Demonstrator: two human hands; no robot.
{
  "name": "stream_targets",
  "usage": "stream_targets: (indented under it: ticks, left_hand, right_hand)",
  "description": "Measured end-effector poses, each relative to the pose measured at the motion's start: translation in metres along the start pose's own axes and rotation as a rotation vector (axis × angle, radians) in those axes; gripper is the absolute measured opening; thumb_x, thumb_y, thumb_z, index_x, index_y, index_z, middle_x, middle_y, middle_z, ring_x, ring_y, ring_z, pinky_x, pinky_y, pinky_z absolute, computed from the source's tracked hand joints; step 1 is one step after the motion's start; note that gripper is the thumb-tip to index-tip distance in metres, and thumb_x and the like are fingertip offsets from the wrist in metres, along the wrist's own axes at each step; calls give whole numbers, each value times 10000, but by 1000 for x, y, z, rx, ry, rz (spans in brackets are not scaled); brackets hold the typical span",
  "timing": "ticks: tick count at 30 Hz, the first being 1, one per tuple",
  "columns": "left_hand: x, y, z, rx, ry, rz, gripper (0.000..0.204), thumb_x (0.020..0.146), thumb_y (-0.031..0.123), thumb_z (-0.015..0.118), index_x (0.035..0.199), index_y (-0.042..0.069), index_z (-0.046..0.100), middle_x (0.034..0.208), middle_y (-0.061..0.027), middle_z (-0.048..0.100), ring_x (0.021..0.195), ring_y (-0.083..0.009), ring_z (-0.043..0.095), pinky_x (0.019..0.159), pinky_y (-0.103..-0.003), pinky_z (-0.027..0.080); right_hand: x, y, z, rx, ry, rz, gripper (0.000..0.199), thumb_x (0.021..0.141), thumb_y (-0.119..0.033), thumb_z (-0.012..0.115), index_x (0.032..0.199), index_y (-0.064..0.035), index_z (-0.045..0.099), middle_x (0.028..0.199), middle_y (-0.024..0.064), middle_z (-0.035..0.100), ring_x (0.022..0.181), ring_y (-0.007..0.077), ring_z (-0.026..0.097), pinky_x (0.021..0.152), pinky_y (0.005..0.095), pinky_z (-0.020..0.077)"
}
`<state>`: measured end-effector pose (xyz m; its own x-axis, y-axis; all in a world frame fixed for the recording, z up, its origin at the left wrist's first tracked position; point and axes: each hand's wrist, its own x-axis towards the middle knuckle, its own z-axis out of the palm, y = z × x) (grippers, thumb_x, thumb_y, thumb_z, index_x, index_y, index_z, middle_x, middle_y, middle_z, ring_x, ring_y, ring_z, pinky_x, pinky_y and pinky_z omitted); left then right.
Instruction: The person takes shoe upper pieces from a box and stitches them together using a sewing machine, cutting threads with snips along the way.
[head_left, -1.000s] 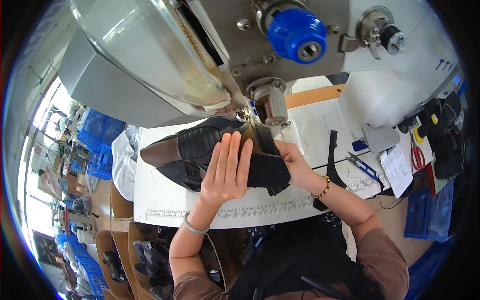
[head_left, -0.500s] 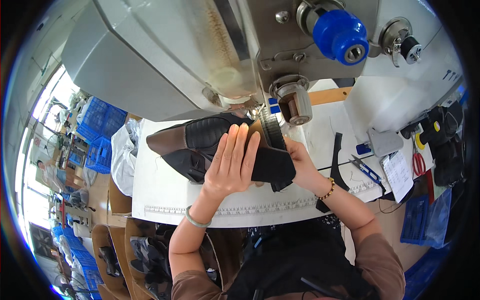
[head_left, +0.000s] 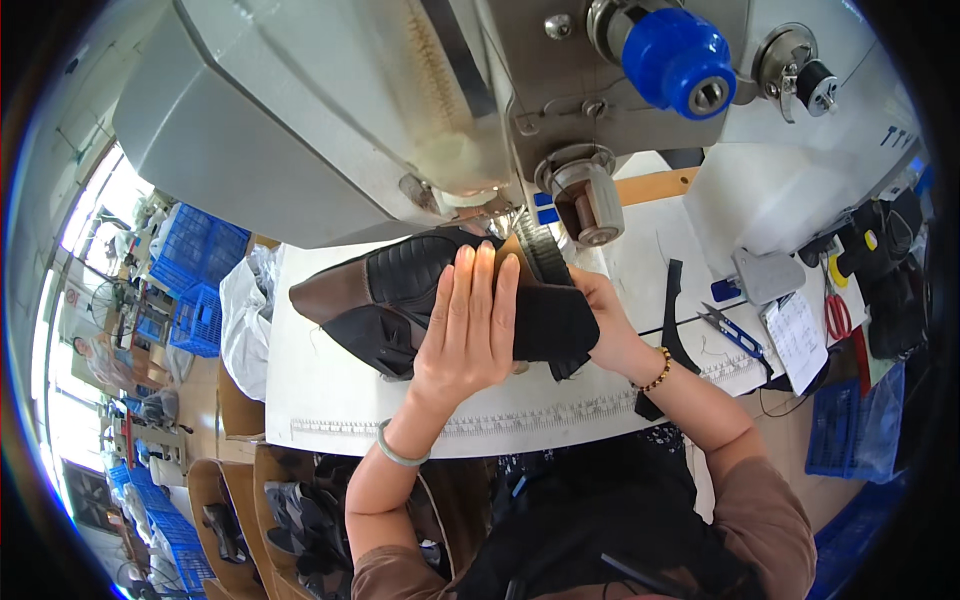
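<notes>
A black and brown shoe upper (head_left: 410,268), with a ribbed black panel, lies on the white table under the sewing machine's needle area (head_left: 515,222). My left hand (head_left: 467,330) rests flat on top of it, fingers stretched out side by side and pointing at the machine. At the upper's right end, my right hand (head_left: 610,325) grips the edge; its thumb and fingertips are partly hidden behind the black material. A ribbed band (head_left: 543,250) of the upper runs up close to the needle, where the presser foot hides the contact.
On the right of the white table (head_left: 400,420) lie a black strip (head_left: 672,310), blue thread snips (head_left: 735,333), a paper sheet (head_left: 796,340) and red-handled scissors (head_left: 838,315). The grey machine head (head_left: 260,130) overhangs the work. Cartons of shoe parts (head_left: 300,520) stand below left.
The upper's right end has shifted slightly right and toward me, with my right hand moving along. My left hand stays flat on the upper. The view has tilted a little.
</notes>
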<state>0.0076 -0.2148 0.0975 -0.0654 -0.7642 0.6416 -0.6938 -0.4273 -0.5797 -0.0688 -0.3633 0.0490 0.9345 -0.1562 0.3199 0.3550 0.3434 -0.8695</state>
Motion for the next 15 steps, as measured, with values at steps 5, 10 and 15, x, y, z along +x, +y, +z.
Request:
stream_targets:
  ticks: [5,10,15]
  left_hand:
    - [-2,3,7,-52,7,-53,340,844,42,439,1149,-25,573,1105,-193,603,1028,-316,603,918,-375,487]
    - [-8,-1,19,-147,144,-85,309,839,73,487,1129,46,590,1125,-146,594,1022,-317,604,906,-374,495]
    - [-14,-12,25,-163,193,1,259,816,77,591,1073,47,593,1098,-108,616,1019,-301,610,870,-353,516]
  right_hand:
    - [-1,0,1,-12,47,-60,321,871,-134,610,1142,29,554,941,12,630,816,28,553,703,191,477]
    - [1,4,-3,8,20,-64,294,880,-118,596,1130,34,567,934,9,632,814,24,551,695,189,476]
    - [-1,9,2,136,52,-52,281,888,-100,584,1137,29,570,928,8,633,801,21,556,669,178,474]
